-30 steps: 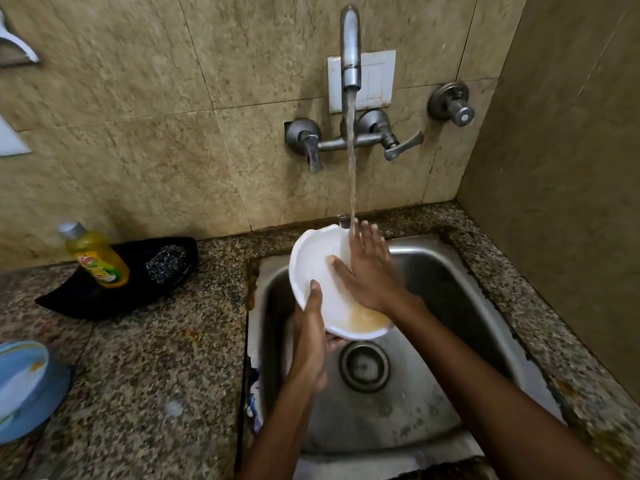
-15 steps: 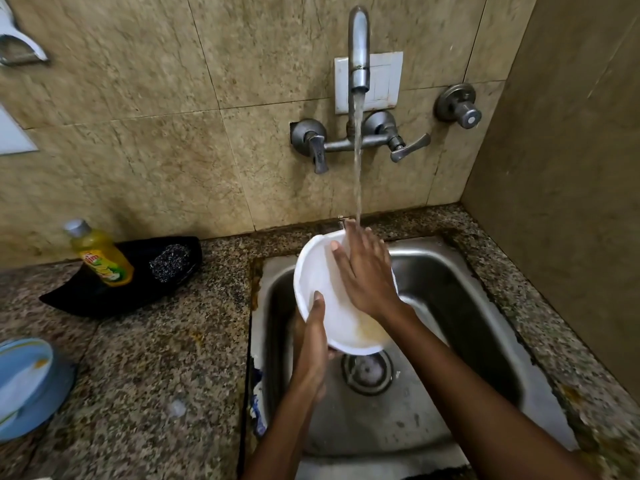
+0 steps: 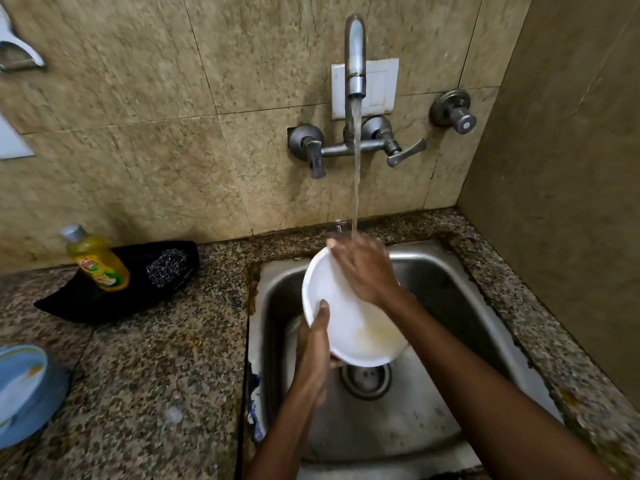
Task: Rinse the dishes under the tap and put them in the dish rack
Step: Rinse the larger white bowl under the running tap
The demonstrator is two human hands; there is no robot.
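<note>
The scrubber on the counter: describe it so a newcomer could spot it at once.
Start at the steel sink and look left along the speckled granite counter to the wall. A black curved tray lies there holding a yellow soap bottle. The scrubber is the glittery dark-grey wire pad at the tray's right end, the only metallic, mesh-textured item there.

Glossy white bowl [image 3: 349, 323], smooth, plastic or ceramic, cannot tell which. Brushed steel sink [image 3: 433, 271], dull and water-streaked. Matt grey metal tap [image 3: 355, 57]. Speckled polished granite counter [image 3: 145, 358]. Mottled beige wall tiles [image 3: 156, 81], slight sheen. At left of frame, clear yellow plastic bottle [image 3: 98, 259]; wiry metal scrubber [image 3: 166, 268].
</note>
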